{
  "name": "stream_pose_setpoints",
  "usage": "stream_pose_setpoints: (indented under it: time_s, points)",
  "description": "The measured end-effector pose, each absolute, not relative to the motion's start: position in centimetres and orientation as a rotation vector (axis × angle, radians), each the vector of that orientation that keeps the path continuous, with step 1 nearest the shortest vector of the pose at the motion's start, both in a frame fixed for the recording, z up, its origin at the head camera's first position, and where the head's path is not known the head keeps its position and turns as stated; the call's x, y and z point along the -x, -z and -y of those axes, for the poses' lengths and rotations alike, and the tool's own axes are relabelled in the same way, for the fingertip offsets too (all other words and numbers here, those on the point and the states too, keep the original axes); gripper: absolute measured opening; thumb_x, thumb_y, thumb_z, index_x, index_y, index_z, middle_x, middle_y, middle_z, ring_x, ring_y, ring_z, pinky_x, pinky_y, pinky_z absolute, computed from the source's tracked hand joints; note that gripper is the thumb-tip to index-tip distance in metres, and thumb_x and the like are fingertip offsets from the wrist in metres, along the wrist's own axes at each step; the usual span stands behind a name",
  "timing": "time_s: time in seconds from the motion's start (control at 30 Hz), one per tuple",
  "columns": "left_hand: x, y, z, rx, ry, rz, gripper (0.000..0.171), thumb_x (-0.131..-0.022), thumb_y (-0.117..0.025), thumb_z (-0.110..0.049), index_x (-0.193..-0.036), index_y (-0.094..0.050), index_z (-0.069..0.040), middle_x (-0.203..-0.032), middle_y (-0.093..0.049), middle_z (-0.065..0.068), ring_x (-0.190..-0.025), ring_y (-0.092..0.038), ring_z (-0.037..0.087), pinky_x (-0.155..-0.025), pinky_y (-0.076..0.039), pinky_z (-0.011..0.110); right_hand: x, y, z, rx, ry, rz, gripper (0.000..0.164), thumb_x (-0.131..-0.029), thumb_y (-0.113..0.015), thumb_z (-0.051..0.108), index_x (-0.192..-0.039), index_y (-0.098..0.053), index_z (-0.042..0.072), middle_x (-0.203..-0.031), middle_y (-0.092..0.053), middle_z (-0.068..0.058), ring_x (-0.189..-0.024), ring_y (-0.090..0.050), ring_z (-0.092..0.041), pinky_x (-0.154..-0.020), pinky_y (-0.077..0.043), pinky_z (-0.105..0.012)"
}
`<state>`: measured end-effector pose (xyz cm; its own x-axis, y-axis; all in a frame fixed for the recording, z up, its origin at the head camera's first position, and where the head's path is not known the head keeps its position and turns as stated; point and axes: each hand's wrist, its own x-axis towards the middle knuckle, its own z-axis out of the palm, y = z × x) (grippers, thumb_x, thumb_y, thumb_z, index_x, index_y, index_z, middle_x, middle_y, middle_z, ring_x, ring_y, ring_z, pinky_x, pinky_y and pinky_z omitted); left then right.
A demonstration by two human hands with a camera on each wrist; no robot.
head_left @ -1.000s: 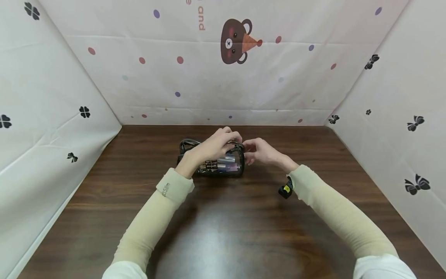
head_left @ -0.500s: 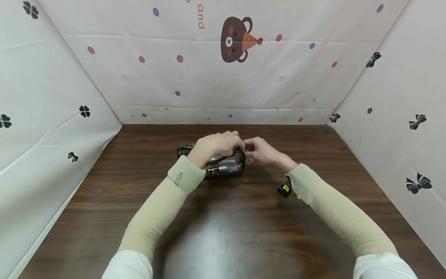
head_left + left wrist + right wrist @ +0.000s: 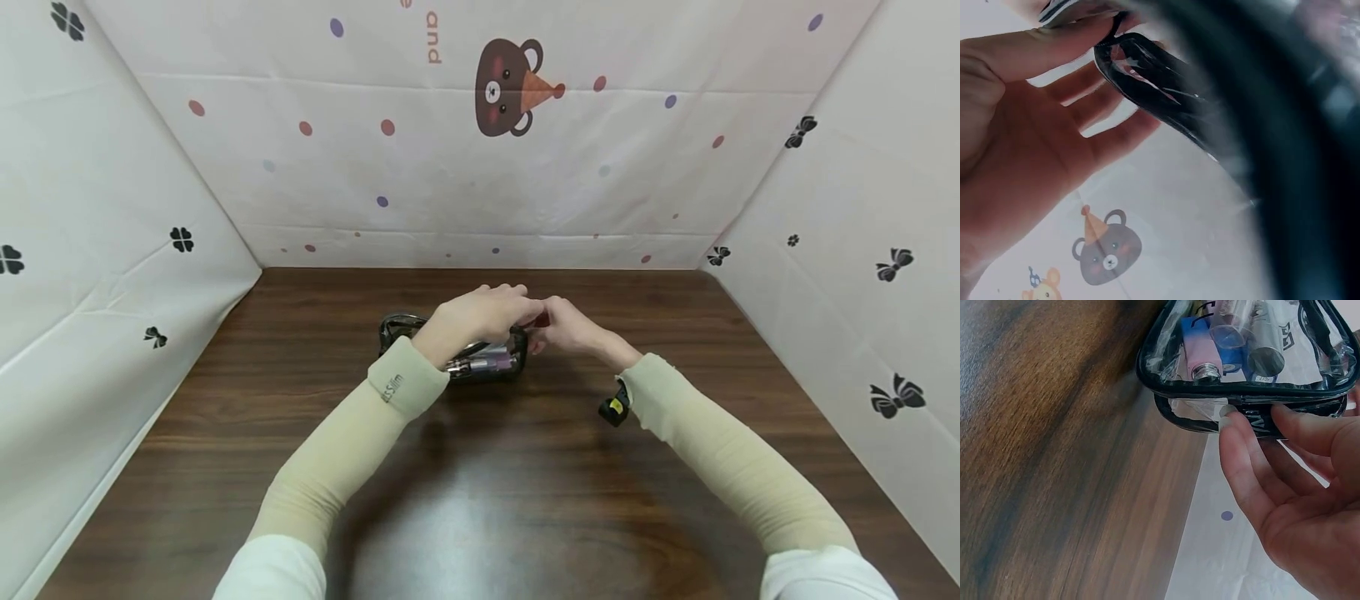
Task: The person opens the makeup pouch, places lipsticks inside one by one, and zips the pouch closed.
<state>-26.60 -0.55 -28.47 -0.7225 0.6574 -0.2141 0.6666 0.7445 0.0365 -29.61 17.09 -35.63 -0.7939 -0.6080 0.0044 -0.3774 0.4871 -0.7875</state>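
Observation:
A clear zip pouch (image 3: pixel 519 354) with black trim lies toward the back of the table, several small bottles and tubes inside it. My left hand (image 3: pixel 486 317) reaches over its top to the right end. In the left wrist view, the thumb and forefinger pinch the pouch's black zip edge (image 3: pixel 1116 44). My right hand (image 3: pixel 572 327) holds the pouch's right end. Close up in the right wrist view, its thumb and fingers pinch the black end tab (image 3: pixel 1260 419). A pink and blue bottle (image 3: pixel 1202 353) and a silver-grey bottle (image 3: pixel 1265 356) show through the clear side.
A dark wood table (image 3: pixel 480 467) spreads in front of the pouch. White printed sheets stand behind it and at both sides, the back one (image 3: pixel 337 183) meeting the table's far edge. A small black device (image 3: pixel 615 408) hangs at the right wrist.
My left hand has slid right along the pouch's top to its right end, close against the right hand. The pouch's top now sits lower. The right hand has stayed in place.

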Motion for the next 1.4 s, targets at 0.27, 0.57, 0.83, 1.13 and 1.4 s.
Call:
stream_pose_setpoints:
  time_s: [0.27,0.57,0.83,1.13,1.4]
  points:
    - [27.3,29.1,1.7,-1.154,-0.088,-2.787,0.029,-0.087,-0.059,0.009,-0.104,-0.054,-0.015,-0.093,-0.053,0.002,-0.086,-0.049,0.018,-0.069,-0.039,0.030,29.8,35.7,-17.3,0.841,1.198,-2.445,0.025,-0.092,-0.055,-0.006,-0.117,-0.061,-0.008,-0.091,-0.069,-0.024,-0.072,-0.069,-0.032,-0.071,-0.056,-0.052]
    - [28.0,29.6,2.5,-1.186,-0.291,-2.808,0.027,-0.090,-0.047,0.011,-0.097,-0.057,-0.013,-0.090,-0.059,0.002,-0.077,-0.048,0.016,-0.070,-0.039,0.028,29.7,35.6,-17.4,0.866,1.201,-2.436,0.018,-0.093,-0.058,-0.001,-0.109,-0.066,-0.004,-0.085,-0.069,-0.021,-0.071,-0.068,-0.034,-0.069,-0.055,-0.053]
    - [27.9,29.6,2.7,-1.197,-0.285,-2.832,0.020,-0.088,-0.049,0.009,-0.090,-0.058,-0.009,-0.087,-0.054,0.002,-0.080,-0.046,0.016,-0.072,-0.039,0.029,29.7,35.5,-17.3,0.856,1.210,-2.419,0.016,-0.093,-0.059,-0.001,-0.106,-0.067,-0.005,-0.084,-0.070,-0.023,-0.071,-0.068,-0.033,-0.070,-0.055,-0.052]
    - [27.6,29.2,3.2,-1.075,-0.271,-2.764,0.009,-0.091,-0.058,-0.009,-0.087,-0.052,-0.013,-0.086,-0.052,0.002,-0.074,-0.046,0.016,-0.067,-0.038,0.028,29.5,35.2,-17.3,0.859,1.173,-2.421,0.014,-0.093,-0.058,-0.002,-0.104,-0.066,-0.005,-0.085,-0.071,-0.020,-0.073,-0.069,-0.035,-0.071,-0.056,-0.050]
    - [27.5,29.1,3.1,-1.062,-0.273,-2.770,0.012,-0.090,-0.061,-0.014,-0.083,-0.052,-0.013,-0.086,-0.050,0.002,-0.074,-0.045,0.016,-0.065,-0.037,0.028,29.4,35.1,-17.4,0.851,1.141,-2.444,0.012,-0.093,-0.059,-0.001,-0.100,-0.068,-0.002,-0.082,-0.071,-0.018,-0.073,-0.069,-0.033,-0.067,-0.058,-0.041]
